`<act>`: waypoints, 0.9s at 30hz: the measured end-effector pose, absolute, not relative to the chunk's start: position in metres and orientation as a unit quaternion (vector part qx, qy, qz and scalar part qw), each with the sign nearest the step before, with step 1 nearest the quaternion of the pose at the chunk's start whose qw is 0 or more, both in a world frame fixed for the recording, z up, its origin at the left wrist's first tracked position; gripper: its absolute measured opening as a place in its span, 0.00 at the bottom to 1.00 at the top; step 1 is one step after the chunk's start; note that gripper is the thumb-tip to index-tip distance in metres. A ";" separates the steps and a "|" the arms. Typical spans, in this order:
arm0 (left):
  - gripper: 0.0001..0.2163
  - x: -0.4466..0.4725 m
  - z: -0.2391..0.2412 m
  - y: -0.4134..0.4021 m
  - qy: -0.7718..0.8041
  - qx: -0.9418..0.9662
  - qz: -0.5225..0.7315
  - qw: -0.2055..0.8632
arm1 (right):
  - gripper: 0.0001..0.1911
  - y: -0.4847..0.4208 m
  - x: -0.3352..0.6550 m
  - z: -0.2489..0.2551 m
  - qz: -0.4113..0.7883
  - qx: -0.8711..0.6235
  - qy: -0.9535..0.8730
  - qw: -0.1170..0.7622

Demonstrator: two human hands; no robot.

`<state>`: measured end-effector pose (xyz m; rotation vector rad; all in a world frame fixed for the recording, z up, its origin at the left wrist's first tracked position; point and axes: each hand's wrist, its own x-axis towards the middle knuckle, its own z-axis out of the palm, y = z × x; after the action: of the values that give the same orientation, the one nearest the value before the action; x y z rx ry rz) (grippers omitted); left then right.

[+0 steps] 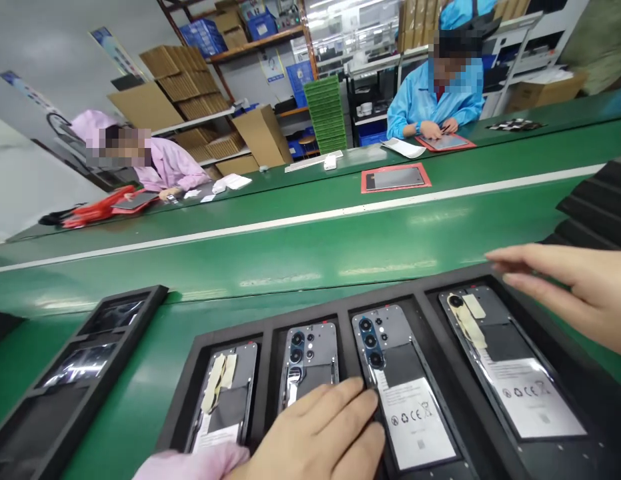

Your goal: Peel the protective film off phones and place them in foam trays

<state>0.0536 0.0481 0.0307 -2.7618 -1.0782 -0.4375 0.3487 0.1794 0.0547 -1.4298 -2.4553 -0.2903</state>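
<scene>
The pink-sleeved left hand [315, 433] lies, fingers extended side by side, across unit 2 from the left of 4 dark grey, open-backed phones [415, 393]; whether it grips cannot be determined. Each phone occupies 1 compartment of the black foam tray [435, 333]. The right hand [573, 287], thumb and fingers apart, is beside compartment 4. A narrow black rectangular tray [107, 380] lies left on the glossy green bench [190, 267]. Beyond: 2 co-workers, 1 in a pink coat [173, 163], 1 in a blue coat [413, 100].

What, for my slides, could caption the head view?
Left hand and right hand at a black tray holding four open-backed phones.
</scene>
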 end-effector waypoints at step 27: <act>0.05 0.170 -0.044 0.109 -0.301 -0.886 -0.271 0.227 | 0.09 0.190 0.336 0.010 0.155 -0.363 -0.914 0.099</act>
<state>0.1702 0.1095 -0.0440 -2.4408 -0.8294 -0.7454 0.3363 0.1896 0.0096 -1.0745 -2.7027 0.4574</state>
